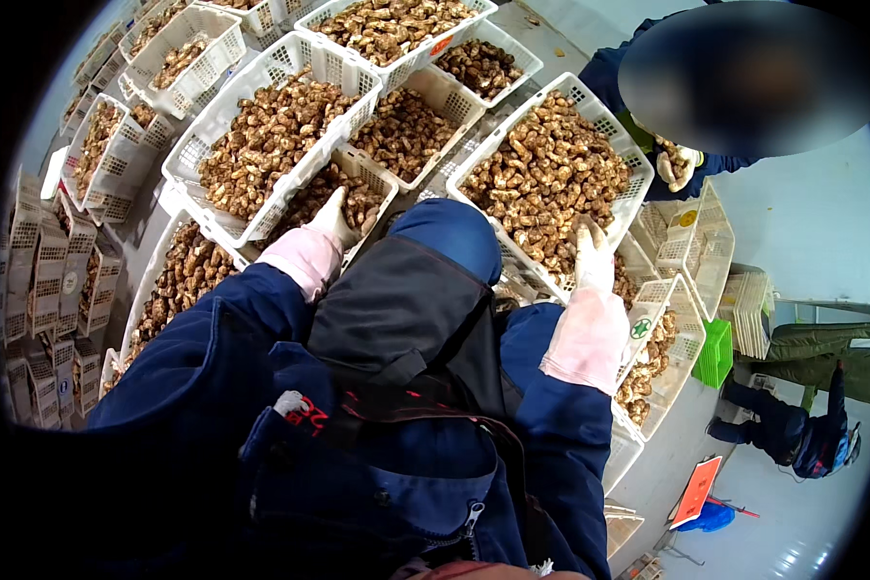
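My left hand [333, 221], in a pale glove with a pink cuff, reaches over a white plastic crate [385, 186] of brown mushrooms [309, 203]; its visible fingers stretch out, the rest are partly hidden. At the near right corner of a larger white crate [467, 180], my right hand [593, 256] wears a similar glove. Its fingers extend onto the heap of brown-and-tan mushrooms [546, 179]. I make out nothing held in either hand. Between my arms are my knees and a black apron [396, 304].
Mushroom-filled crates [271, 150] surround me on the left and ahead. Across the right crate a co-worker's gloved hand [677, 166] holds mushrooms. Stacked crates [696, 232], a green basket [713, 353] and another person [807, 435] are farther right.
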The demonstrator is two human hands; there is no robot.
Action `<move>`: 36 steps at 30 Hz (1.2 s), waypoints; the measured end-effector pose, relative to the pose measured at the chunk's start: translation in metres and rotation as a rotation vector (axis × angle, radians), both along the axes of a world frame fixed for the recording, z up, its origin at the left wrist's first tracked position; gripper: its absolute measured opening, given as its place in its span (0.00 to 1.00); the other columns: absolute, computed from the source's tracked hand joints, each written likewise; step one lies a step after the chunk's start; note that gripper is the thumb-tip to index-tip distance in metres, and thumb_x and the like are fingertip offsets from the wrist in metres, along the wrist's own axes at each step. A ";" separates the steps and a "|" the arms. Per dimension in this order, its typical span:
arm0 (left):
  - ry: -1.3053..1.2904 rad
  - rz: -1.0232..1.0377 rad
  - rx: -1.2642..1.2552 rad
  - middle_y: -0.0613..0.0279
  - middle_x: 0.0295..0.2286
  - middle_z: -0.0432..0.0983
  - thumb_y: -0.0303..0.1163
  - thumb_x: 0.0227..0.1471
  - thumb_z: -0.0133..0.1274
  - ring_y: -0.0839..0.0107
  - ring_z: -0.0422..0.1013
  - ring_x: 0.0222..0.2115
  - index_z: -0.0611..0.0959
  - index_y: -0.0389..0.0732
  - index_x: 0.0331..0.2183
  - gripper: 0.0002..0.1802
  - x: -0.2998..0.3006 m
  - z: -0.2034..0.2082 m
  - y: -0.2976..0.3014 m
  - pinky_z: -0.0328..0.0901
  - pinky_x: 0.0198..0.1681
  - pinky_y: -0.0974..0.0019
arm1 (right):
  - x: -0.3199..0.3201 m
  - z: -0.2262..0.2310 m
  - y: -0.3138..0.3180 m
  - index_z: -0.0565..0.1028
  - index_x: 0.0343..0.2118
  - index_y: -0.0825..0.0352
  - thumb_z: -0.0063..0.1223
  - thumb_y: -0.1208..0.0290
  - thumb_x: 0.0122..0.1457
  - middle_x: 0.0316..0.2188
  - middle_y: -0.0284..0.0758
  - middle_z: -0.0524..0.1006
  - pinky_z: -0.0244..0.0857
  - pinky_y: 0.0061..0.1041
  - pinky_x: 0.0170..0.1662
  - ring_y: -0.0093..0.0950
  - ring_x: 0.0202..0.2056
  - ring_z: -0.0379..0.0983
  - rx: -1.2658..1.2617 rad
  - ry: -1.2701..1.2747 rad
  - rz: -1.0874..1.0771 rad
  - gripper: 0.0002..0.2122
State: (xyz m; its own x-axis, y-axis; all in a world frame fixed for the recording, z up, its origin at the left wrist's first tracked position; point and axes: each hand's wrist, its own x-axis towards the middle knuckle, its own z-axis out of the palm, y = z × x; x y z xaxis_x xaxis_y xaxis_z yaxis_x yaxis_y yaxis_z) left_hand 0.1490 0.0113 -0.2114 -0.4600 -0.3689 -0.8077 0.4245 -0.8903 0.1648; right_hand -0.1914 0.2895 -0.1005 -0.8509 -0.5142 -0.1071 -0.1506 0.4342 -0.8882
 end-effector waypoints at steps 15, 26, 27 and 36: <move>0.251 -0.098 -0.302 0.51 0.42 0.74 0.57 0.62 0.31 0.52 0.71 0.44 0.71 0.40 0.48 0.31 -0.024 0.071 -0.005 0.68 0.48 0.50 | 0.009 0.008 0.005 0.70 0.55 0.58 0.46 0.60 0.63 0.51 0.34 0.74 0.58 0.24 0.56 0.28 0.51 0.69 0.197 0.106 0.070 0.19; 0.026 -0.074 -0.124 0.62 0.38 0.78 0.53 0.61 0.38 0.59 0.74 0.35 0.77 0.48 0.44 0.23 0.018 -0.026 -0.006 0.70 0.37 0.55 | 0.011 0.020 0.004 0.68 0.57 0.60 0.45 0.58 0.64 0.53 0.36 0.72 0.59 0.23 0.55 0.28 0.52 0.67 0.304 0.107 0.152 0.21; 0.014 -0.064 -0.132 0.62 0.37 0.79 0.53 0.61 0.38 0.59 0.74 0.34 0.78 0.48 0.43 0.23 0.019 -0.026 -0.007 0.70 0.37 0.55 | -0.002 0.002 0.009 0.68 0.57 0.61 0.45 0.58 0.64 0.52 0.36 0.72 0.60 0.23 0.54 0.28 0.51 0.68 0.211 0.061 0.095 0.21; -0.172 0.244 -0.267 0.57 0.33 0.79 0.52 0.61 0.41 0.59 0.75 0.34 0.76 0.43 0.43 0.23 0.081 -0.059 -0.058 0.71 0.36 0.57 | 0.021 0.029 -0.008 0.69 0.56 0.61 0.44 0.55 0.64 0.51 0.41 0.72 0.59 0.27 0.55 0.33 0.51 0.68 0.344 0.173 0.172 0.22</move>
